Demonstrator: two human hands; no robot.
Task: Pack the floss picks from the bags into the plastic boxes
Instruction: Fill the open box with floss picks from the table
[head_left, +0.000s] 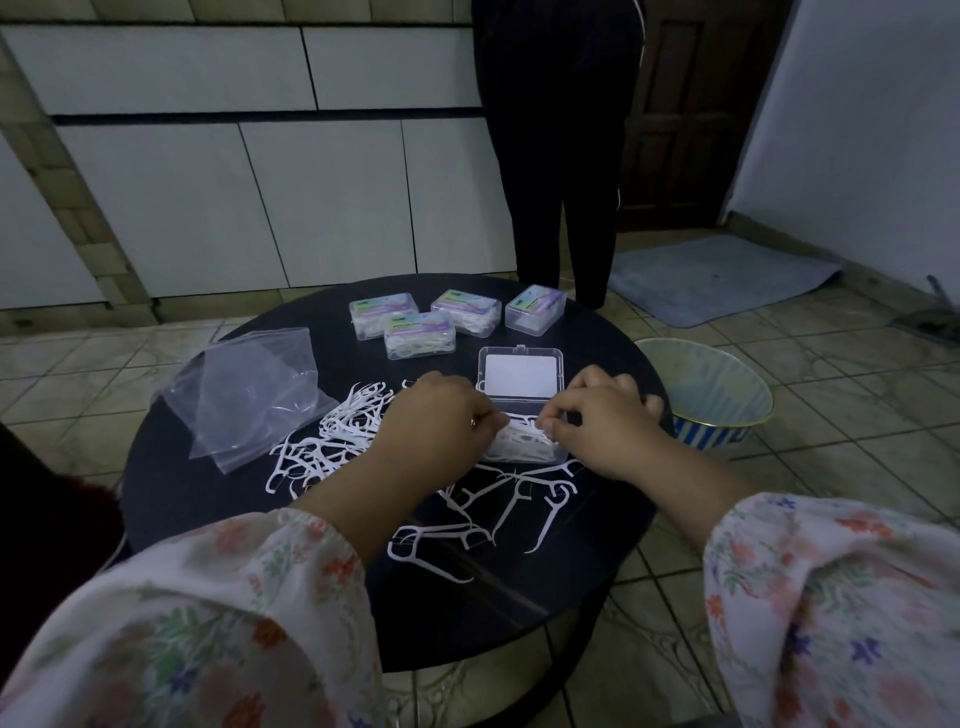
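An open clear plastic box (524, 448) sits mid-table, its lid (521, 375) tipped back, with white floss picks inside. My left hand (439, 415) and my right hand (597, 418) meet over the box, fingers pinched on picks at its top. Loose white floss picks (337, 431) lie scattered on the table left of the box, and more floss picks (498, 512) lie in front of it. Two empty clear bags (244, 395) lie at the left. Several closed boxes (418, 332) stand at the back, three filled with picks; the rightmost box (535, 309) looks mostly empty.
The round black table (208, 499) stands on a tiled floor. A striped bowl (711, 395) sits on the floor by the table's right edge. A person in dark trousers (561, 156) stands just behind the table. A blue mat (722, 275) lies beyond.
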